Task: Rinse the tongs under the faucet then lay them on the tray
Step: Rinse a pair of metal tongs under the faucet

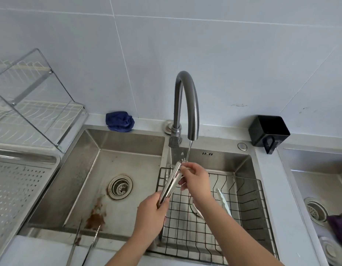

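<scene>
Tongs [171,182] (both hands) under faucet [186,104]

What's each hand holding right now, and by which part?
Both hold the same tongs: left hand grips the handle end, right hand pinches the tip end under the faucet stream.

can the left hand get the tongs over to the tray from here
Probably yes. The left hand grips the tongs by the handle, and the tray sits to its left past the open basin, with nothing standing between.
</scene>
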